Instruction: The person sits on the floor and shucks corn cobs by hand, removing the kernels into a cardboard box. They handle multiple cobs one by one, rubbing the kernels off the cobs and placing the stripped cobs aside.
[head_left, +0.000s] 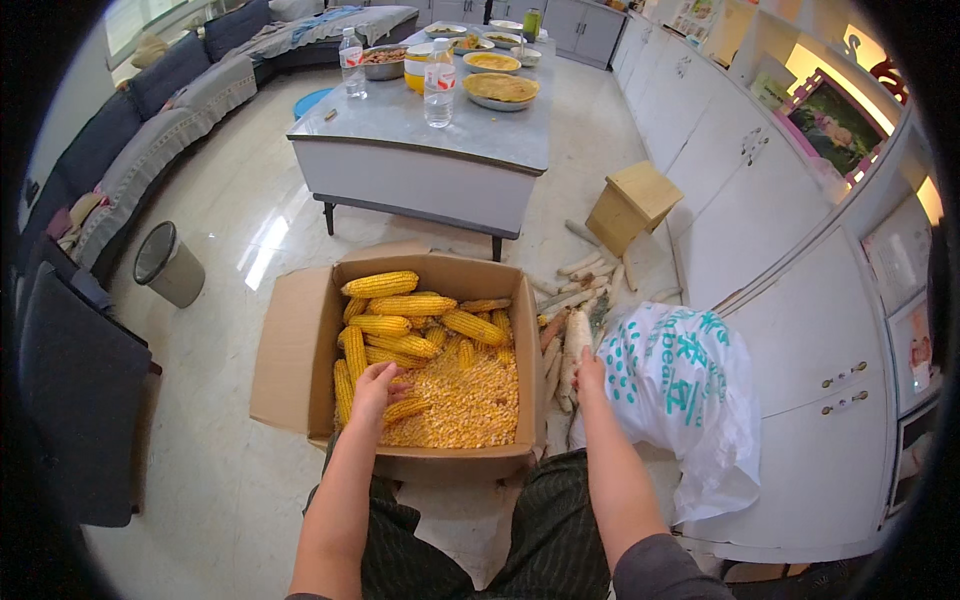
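An open cardboard box (529, 360) stands on the floor before my knees. Whole ears of yellow corn (405, 345) fill its far and left parts, and loose corn kernels (472, 401) cover the near right part. My left hand (377, 390) is over the box with fingers apart, close above an ear of corn (405, 409); whether it touches that ear is unclear. Outside the box's right wall, my right hand (589, 373) is at the lower end of a pale bare corn cob (577, 337), fingers closed round it. More bare cobs (585, 274) lie on the floor beneath and beyond.
A white plastic bag (675, 382) lies right of the cobs, near white cabinets (810, 337). A wooden stool (634, 202) is beyond. Ahead, a low table (420, 161) bears dishes and water bottles. A waste bin (171, 266) and a dark chair (82, 397) stand left.
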